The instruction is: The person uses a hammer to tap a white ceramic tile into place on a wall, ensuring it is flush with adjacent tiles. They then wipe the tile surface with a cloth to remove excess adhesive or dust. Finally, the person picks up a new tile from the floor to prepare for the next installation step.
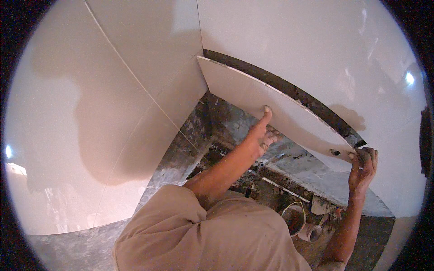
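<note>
A long pale wall tile (244, 86) stands tilted out from the wall, and a dark gap shows along its upper edge. Near its right end is a small dark hole. My left hand (261, 135) holds the lower edge near the middle, thumb up against the face and fingers curled below. At the right end, my right hand (364, 167) grips the tile between thumb and fingers. The tile's left end meets the corner of the two walls. Its back is hidden from me.
Glossy pale wall tiles (316, 31) cover the right wall above the gap. A thin string (131, 74) runs down across the left wall (58, 131). Below are bare grey wall, a bucket (294, 219), a small round container (311, 232) and a pale strip (285, 189).
</note>
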